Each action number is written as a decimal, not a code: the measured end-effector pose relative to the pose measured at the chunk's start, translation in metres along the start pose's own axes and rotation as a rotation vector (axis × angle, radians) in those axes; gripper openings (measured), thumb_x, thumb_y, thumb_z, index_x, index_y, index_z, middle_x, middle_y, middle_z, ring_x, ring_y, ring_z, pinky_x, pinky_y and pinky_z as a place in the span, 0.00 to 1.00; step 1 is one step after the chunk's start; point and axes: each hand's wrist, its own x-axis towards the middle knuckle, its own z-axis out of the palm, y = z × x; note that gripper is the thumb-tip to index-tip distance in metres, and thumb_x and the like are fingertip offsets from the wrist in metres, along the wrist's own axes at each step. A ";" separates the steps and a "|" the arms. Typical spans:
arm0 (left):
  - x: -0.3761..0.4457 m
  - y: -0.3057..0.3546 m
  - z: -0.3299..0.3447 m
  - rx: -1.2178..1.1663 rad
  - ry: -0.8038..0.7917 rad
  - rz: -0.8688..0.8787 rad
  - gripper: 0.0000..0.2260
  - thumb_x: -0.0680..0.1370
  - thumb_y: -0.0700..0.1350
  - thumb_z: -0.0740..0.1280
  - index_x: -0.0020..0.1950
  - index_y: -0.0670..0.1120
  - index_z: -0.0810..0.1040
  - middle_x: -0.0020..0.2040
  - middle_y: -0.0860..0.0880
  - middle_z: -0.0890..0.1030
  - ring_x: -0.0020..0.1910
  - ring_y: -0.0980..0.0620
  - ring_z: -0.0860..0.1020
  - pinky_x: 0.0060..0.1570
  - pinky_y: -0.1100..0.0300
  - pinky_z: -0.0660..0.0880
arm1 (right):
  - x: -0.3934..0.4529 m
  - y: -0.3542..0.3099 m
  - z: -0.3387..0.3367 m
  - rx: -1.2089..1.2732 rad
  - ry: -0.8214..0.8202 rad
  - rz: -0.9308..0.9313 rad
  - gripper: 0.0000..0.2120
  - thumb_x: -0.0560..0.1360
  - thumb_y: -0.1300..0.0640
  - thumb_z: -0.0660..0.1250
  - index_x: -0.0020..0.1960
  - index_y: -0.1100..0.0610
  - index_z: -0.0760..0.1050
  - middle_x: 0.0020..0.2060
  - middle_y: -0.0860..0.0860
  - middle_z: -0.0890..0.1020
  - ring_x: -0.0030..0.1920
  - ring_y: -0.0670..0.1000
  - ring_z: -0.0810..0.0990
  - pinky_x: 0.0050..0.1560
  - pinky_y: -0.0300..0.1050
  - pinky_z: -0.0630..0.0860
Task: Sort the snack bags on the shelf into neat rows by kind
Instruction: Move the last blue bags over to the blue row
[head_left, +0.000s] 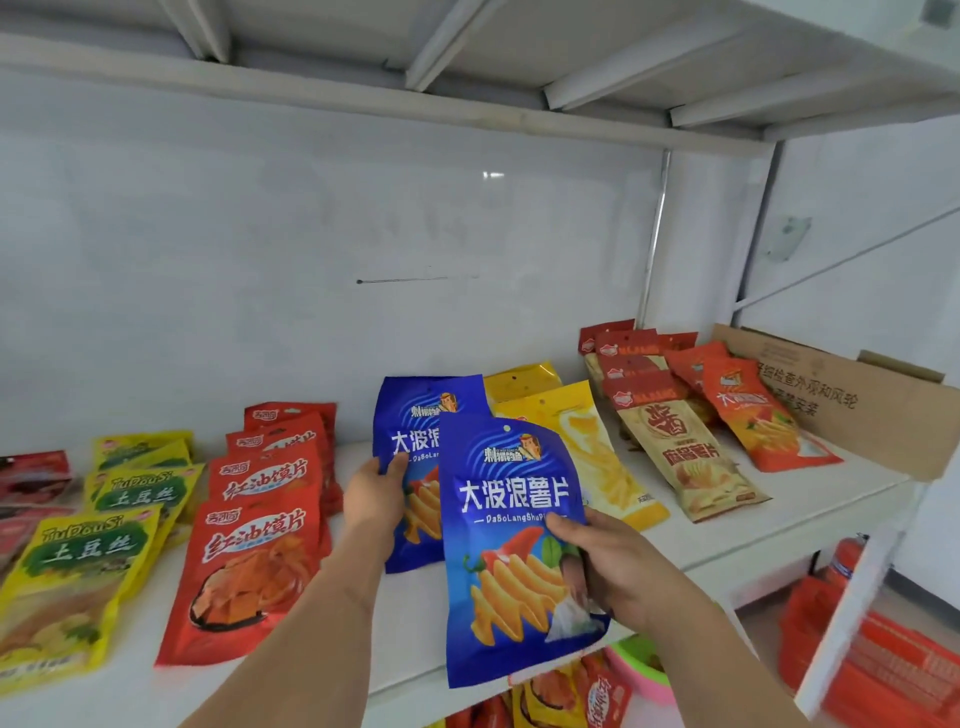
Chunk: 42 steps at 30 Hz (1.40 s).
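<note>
The sorting is looking nearly done: green, red, yellow and brown bags are lying in rows on the shelf (727, 540). The right hand (618, 566) is gripping the near blue bag (511, 545), fingers curled on its right edge, above the shelf's front. The left hand (375, 496) is pinching the far blue bag (410, 462), which is lying on the shelf.

Two blue bags (514, 545) (overlapping) among sorted rows.
</note>
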 end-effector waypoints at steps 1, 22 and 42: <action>-0.001 0.000 0.001 0.017 0.026 0.019 0.11 0.82 0.50 0.64 0.51 0.43 0.78 0.45 0.45 0.84 0.42 0.46 0.83 0.43 0.51 0.80 | 0.004 0.000 0.001 -0.001 -0.023 0.002 0.20 0.75 0.51 0.72 0.61 0.62 0.76 0.41 0.56 0.85 0.25 0.49 0.75 0.24 0.40 0.72; -0.021 0.002 -0.015 -0.030 0.130 0.074 0.18 0.83 0.61 0.55 0.61 0.51 0.76 0.54 0.51 0.83 0.49 0.51 0.82 0.53 0.47 0.80 | 0.061 0.023 0.054 -0.413 0.311 -0.216 0.17 0.73 0.45 0.74 0.56 0.53 0.75 0.47 0.46 0.85 0.45 0.46 0.84 0.45 0.46 0.81; -0.025 -0.001 -0.011 -0.075 -0.058 0.067 0.08 0.84 0.53 0.60 0.60 0.53 0.69 0.53 0.50 0.83 0.46 0.53 0.85 0.36 0.61 0.80 | 0.071 0.026 0.068 -0.712 0.292 -0.280 0.23 0.76 0.40 0.68 0.65 0.50 0.70 0.56 0.47 0.82 0.53 0.47 0.81 0.54 0.49 0.80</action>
